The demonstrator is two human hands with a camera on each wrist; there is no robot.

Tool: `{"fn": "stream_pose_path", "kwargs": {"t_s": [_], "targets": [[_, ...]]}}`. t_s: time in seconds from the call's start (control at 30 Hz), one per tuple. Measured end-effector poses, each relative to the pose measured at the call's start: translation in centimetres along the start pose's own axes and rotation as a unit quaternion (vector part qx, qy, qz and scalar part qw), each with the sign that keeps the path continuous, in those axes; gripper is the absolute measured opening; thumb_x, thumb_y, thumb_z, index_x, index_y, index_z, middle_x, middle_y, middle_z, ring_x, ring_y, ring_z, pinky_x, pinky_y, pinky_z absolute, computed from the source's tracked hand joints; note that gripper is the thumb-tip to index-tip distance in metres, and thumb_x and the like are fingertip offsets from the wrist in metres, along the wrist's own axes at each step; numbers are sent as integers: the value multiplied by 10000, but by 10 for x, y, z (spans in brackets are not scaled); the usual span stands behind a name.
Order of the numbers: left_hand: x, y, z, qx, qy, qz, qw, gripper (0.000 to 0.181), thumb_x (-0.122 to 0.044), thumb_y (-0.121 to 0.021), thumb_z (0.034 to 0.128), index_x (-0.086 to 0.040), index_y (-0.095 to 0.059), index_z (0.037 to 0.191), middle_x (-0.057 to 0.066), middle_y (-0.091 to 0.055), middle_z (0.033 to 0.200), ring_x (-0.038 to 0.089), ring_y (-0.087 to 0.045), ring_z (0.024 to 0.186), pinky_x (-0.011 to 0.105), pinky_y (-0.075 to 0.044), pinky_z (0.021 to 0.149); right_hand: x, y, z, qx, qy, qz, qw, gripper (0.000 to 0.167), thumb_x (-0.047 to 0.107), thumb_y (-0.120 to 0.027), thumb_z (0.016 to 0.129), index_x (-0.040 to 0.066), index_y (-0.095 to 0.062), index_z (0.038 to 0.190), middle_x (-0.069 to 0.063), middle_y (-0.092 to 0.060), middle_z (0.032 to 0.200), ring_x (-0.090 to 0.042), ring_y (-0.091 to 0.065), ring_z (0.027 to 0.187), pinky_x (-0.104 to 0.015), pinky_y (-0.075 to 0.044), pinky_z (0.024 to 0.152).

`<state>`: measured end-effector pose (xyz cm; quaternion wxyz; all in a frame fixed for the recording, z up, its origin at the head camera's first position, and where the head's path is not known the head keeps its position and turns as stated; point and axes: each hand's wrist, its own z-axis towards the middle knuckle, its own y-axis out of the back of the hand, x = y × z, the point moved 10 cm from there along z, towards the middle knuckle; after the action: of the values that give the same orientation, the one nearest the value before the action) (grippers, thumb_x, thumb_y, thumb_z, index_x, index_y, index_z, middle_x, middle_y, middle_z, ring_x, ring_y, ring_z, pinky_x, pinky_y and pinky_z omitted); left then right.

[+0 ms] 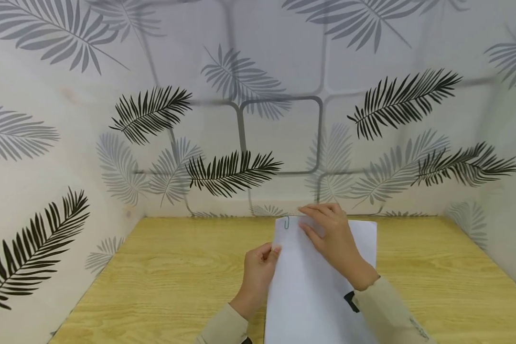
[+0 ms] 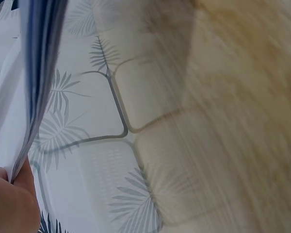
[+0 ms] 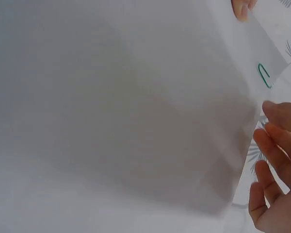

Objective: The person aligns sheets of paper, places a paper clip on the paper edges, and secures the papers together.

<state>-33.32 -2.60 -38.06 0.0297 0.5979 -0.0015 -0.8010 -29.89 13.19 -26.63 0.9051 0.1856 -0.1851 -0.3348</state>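
A stack of white paper sheets (image 1: 305,291) is held up over the table, a green paperclip (image 1: 286,222) clipped on its top edge near the left corner. My left hand (image 1: 260,270) pinches the left edge of the stack between thumb and fingers. In the left wrist view the layered side of the sheets (image 2: 39,63) rises from that grip. At the top edge, right of the paperclip, is my right hand (image 1: 333,239). The right wrist view shows its fingers (image 3: 271,150) loosely bent and spread beside the edge, with nothing visible between them and the thumb.
A wood-grain table (image 1: 189,267) lies beneath the paper. Behind it and at the sides stands a pale wall covering (image 1: 279,134) with a leaf pattern. A dark strap (image 1: 351,302) shows at the right sleeve.
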Motion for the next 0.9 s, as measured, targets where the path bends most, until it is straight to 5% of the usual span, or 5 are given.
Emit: {"fn": "stream_pose_path", "kwargs": {"t_s": [0.27,0.43,0.63,0.77,0.9], "targets": [[-1,11,1,-242,121,93,9996,153,-73,-665,902,58,-703,832,14,-496,561,61,-421,499,193,-354,460,-40,54,-21,-1244,-1251,-565,9827,328,-11,-751,794,-55,-652,1104,-252,-592,1072,-446,-441,945,-565,-296,813],[-2,15,2,-328,168,49,9993,169,-92,-660,911,58,-703,845,21,-540,588,61,-446,510,197,-373,464,-75,60,-45,-738,-2631,0,9619,443,86,-671,902,-110,-499,1260,-285,-499,1143,-439,-411,1037,-474,-313,838],[1,18,5,-318,315,16,9990,179,-103,-636,931,58,-712,915,0,-493,593,77,-425,528,201,-359,471,-103,33,-85,790,-4082,1161,9020,591,329,-529,995,-96,-360,1370,-267,-517,1238,-296,-520,1066,-178,-409,780],[2,17,5,-263,404,-26,9988,190,-83,-616,941,82,-703,969,50,-578,637,89,-479,553,210,-406,483,-106,19,-109,1406,-4524,1730,8635,577,387,-513,995,-60,-413,1346,-219,-596,1169,-170,-593,930,-228,-491,730],[-3,20,4,-265,452,-13,9986,190,-58,-601,945,105,-692,978,67,-590,645,88,-487,555,210,-414,488,-100,7,-127,1627,-4767,2345,8315,547,366,-529,993,-40,-438,1347,-137,-644,1054,-131,-625,841,-307,-530,713]]}}
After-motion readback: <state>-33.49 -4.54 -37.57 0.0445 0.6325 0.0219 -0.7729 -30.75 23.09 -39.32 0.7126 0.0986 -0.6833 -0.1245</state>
